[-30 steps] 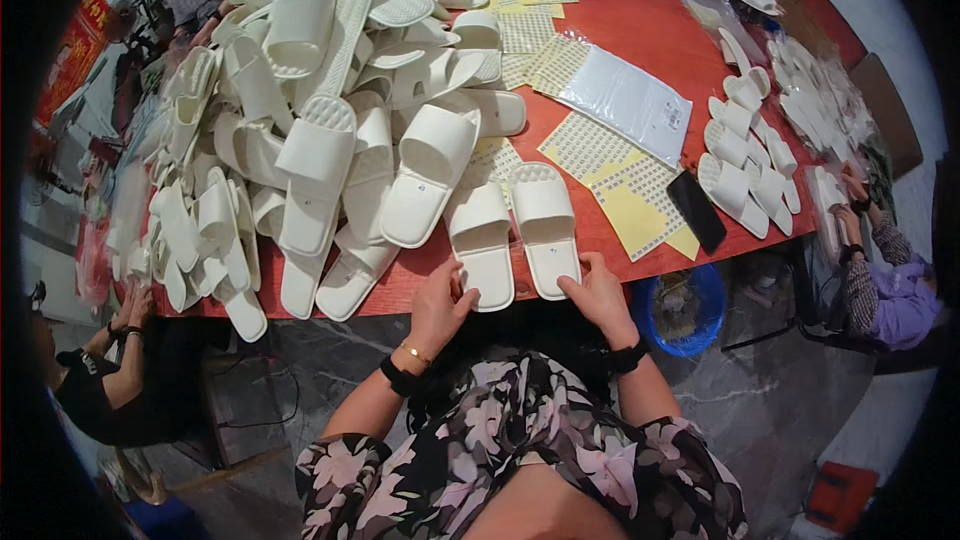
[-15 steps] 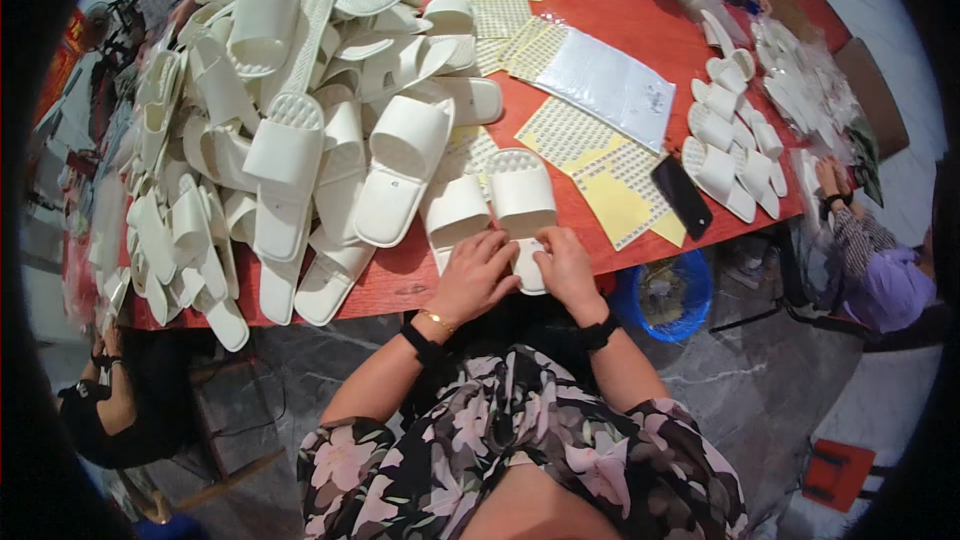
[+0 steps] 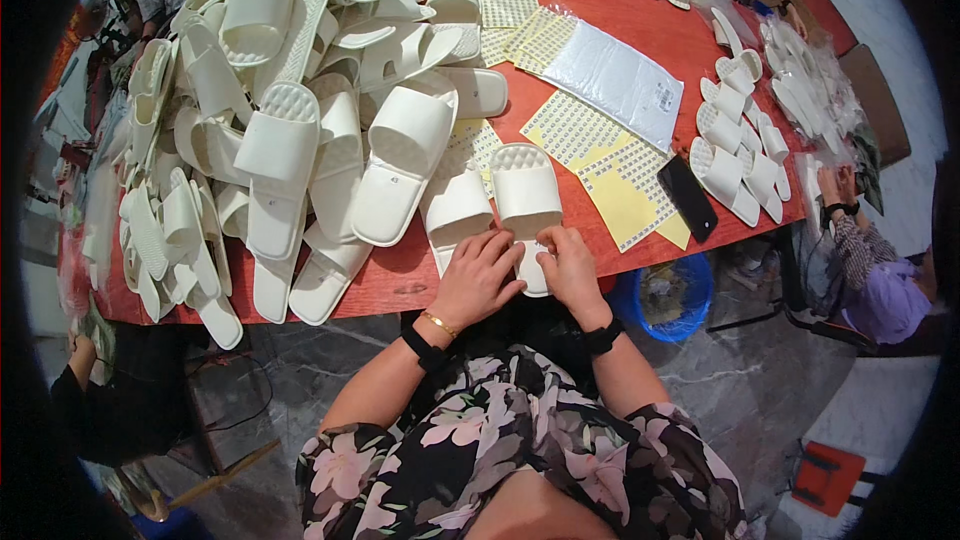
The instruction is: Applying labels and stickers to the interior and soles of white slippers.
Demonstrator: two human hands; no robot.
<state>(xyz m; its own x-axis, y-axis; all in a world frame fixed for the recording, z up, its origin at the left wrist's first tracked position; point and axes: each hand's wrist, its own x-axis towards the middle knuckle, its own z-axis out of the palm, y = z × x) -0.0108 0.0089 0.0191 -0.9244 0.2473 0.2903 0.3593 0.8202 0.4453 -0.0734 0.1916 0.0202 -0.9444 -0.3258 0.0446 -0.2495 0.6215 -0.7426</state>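
Two white slide slippers lie side by side at the near edge of the red table (image 3: 690, 40), a left one (image 3: 455, 205) and a right one (image 3: 526, 190). My left hand (image 3: 480, 275) rests over the heel of the left slipper, fingers curled down on it. My right hand (image 3: 568, 262) sits on the heel end of the right slipper, fingertips pinched together there; whether something small is between them I cannot tell. Both hands almost touch each other.
A big heap of white slippers (image 3: 270, 110) fills the table's left half. Yellow sticker sheets (image 3: 610, 175), a clear bag of sheets (image 3: 615, 75) and a black phone (image 3: 686, 198) lie to the right, with more slippers (image 3: 735, 145) beyond. A blue bucket (image 3: 665, 295) stands under the table. Another person (image 3: 880, 270) sits at right.
Both hands moved from the slippers' outer heels inward and now meet over the heel ends; the pair sits closer together at the table edge.
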